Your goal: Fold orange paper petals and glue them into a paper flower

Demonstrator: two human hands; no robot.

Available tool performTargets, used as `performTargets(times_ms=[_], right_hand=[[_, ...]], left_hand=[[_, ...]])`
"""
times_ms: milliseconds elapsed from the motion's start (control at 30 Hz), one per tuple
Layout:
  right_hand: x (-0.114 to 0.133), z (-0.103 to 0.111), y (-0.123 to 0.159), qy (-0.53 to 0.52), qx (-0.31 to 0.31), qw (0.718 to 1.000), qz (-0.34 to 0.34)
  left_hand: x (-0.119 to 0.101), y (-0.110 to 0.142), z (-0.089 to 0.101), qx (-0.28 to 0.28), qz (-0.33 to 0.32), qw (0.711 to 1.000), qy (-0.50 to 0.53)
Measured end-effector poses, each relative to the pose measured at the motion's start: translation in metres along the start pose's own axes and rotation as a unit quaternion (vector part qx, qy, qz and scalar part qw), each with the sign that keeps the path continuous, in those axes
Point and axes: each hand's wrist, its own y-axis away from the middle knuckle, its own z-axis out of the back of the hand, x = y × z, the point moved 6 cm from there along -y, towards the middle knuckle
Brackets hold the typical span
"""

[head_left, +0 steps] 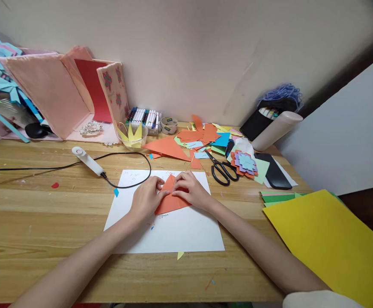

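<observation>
A folded piece of orange paper (171, 204), roughly triangular with its tip pointing away from me, lies on a white sheet (192, 235). My left hand (146, 199) grips its left side, fingers curled and thumb resting on top. From the right, my right hand (189, 190) has its fingers bent onto the same paper, close to the upper fold. Both hands partly cover the paper's edges. Small paper bits and pen marks dot the white sheet around it.
Black-handled scissors (223, 169), orange paper scraps (167, 147) and a layered paper flower (244, 163) lie beyond the sheet. A white corded device (88, 161) is at left. Yellow paper (327, 248) and a black phone (273, 171) sit right. Markers (143, 119) stand behind.
</observation>
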Motion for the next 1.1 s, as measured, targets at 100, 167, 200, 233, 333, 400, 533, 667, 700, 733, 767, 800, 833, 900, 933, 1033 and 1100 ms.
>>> performTargets(times_ms=[100,167,200,233,333,400,533,667,700,733,767,800,833,900,933,1033,1100], right_hand=[[0.001,0.001,-0.001,-0.016,-0.008,1.0,-0.011],[-0.011,0.011,0.0,-0.027,-0.068,0.995,-0.065],[-0.021,0.019,0.002,-0.031,-0.111,0.988,-0.103],[-0.032,0.027,0.004,-0.033,-0.155,0.977,-0.141],[-0.058,0.051,0.011,-0.016,-0.25,0.948,-0.197],[-0.063,0.064,0.014,0.024,-0.299,0.935,-0.188],[-0.046,0.061,0.01,0.015,-0.262,0.957,-0.127],[-0.025,0.026,0.002,-0.129,-0.097,0.981,-0.107],[-0.021,0.022,0.001,-0.146,-0.082,0.98,-0.111],[-0.018,0.022,0.001,-0.148,-0.085,0.979,-0.108],[-0.014,0.025,0.001,-0.141,-0.101,0.98,-0.094],[-0.009,0.03,0.0,-0.126,-0.124,0.982,-0.066],[-0.003,0.035,0.001,-0.105,-0.148,0.983,-0.026],[0.007,0.043,0.003,-0.046,-0.175,0.981,0.065],[0.01,0.042,0.004,-0.01,-0.173,0.98,0.103],[0.004,0.03,0.009,0.102,-0.117,0.976,0.151],[-0.004,0.02,0.012,0.151,-0.067,0.974,0.156]], left_hand=[[0.001,-0.002,-0.001,0.008,0.007,1.0,0.002],[0.001,-0.003,-0.002,0.015,0.006,1.0,-0.002],[0.001,-0.004,-0.002,0.019,0.006,1.0,-0.004],[0.001,-0.004,-0.002,0.023,0.007,1.0,-0.005],[0.001,-0.005,-0.002,0.035,0.007,0.999,0.008],[0.002,-0.006,-0.001,0.043,0.002,0.998,0.036],[0.003,-0.01,0.0,0.056,-0.009,0.991,0.121],[-0.001,-0.011,0.005,0.036,-0.037,0.981,0.186],[-0.003,-0.01,0.007,0.024,-0.051,0.98,0.189],[-0.005,-0.009,0.01,0.008,-0.069,0.98,0.184],[-0.008,-0.008,0.013,-0.014,-0.095,0.98,0.172],[-0.011,-0.006,0.018,-0.041,-0.128,0.979,0.151],[-0.014,-0.004,0.022,-0.072,-0.17,0.975,0.122],[-0.021,0.001,0.028,-0.122,-0.265,0.956,0.041],[-0.024,0.004,0.027,-0.133,-0.31,0.941,-0.008],[-0.028,0.009,0.013,-0.092,-0.395,0.903,-0.145],[-0.028,0.009,0.002,-0.046,-0.399,0.893,-0.204]])
